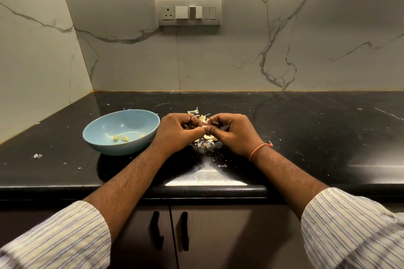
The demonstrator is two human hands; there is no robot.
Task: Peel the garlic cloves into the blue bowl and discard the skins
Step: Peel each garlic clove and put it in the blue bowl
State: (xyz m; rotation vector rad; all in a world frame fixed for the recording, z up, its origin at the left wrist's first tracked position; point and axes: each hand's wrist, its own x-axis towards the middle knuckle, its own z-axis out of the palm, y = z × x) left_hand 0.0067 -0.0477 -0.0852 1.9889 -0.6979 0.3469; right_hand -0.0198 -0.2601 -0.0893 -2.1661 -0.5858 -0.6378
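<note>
1. Left hand [178, 130] and right hand [231, 132] both pinch one garlic clove [205, 126] above the skins [206, 137].
2. Blue bowl [105, 129], left of hands, holds peeled cloves [120, 138] on black counter [306, 137].

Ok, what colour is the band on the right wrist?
Orange: a thin thread around the wrist of the right hand, shown in the head view.

One view only, head cam, wide-angle, worn by the person. It looks forward and down over the black counter [306, 137], facing the marble wall [240, 54] with the switch panel [188, 12]. Both forearms enter from the bottom edge; the hands are near, approx. at frame centre. Cabinet doors [218, 236] show below.
</note>
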